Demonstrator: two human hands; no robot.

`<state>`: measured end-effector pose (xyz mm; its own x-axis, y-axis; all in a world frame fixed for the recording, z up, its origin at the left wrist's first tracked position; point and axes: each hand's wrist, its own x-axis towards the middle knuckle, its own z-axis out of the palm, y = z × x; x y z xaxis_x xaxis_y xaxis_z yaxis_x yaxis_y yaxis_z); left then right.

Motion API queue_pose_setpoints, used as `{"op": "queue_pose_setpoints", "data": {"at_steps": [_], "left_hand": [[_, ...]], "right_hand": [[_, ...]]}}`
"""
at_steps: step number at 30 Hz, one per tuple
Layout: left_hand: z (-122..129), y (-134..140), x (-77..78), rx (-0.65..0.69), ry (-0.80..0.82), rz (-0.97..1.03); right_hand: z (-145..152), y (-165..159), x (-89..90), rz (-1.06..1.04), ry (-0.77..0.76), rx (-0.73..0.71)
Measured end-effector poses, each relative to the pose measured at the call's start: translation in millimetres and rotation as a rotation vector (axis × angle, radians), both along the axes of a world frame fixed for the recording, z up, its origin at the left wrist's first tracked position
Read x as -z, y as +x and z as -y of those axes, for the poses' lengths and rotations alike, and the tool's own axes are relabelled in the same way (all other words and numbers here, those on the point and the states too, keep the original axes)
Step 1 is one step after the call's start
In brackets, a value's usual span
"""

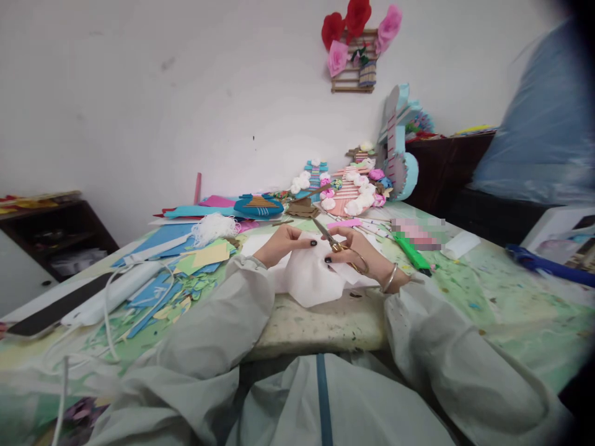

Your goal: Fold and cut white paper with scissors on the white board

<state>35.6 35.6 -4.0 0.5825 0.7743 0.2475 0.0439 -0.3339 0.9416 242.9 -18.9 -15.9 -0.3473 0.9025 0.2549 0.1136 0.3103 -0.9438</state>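
White sheet [313, 284], at twelve o'clock from us, hanging between both hands.
Our left hand [284, 244] pinches its eleven-o'clock edge; our right hand [360, 249], at one o'clock, grasps the scissors [335, 245]. Their tips point to eleven, near our left thumb, so a careless slip could, we judge, nick it or tear the sheet.
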Motion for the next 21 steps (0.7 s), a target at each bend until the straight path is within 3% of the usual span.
{"op": "queue_pose_setpoints", "data": {"at_steps": [3,8,10,12,16,18,21], "left_hand": [[-5.2,-4.0,1.6,-0.012,-0.032,-0.124],[-11.2,-14.6,3.2,0.176,-0.196,-0.398],[-11.0,-17.7,2.2,0.183,-0.241,-0.417],[-10.2,-20.1,0.4,0.127,-0.248,-0.403],[-11.2,-24.4,-2.7,0.02,-0.203,-0.415],[-14.0,-26.1,-2.3,-0.061,-0.151,-0.41],[-19.1,-27.7,0.1,-0.177,-0.098,-0.338]], "right_hand": [[-4.7,2.1,1.6,-0.067,-0.002,0.111],[-21.9,20.9,4.3,-0.102,0.139,0.607],[-29.5,32.4,5.8,0.037,0.165,0.79],[-35.2,42.7,7.9,0.307,0.157,0.891],[-37.9,52.7,12.0,0.927,0.124,0.865],[-35.7,53.2,12.9,1.064,0.117,0.869],[-30.9,51.8,12.2,1.104,0.107,0.973]]}}
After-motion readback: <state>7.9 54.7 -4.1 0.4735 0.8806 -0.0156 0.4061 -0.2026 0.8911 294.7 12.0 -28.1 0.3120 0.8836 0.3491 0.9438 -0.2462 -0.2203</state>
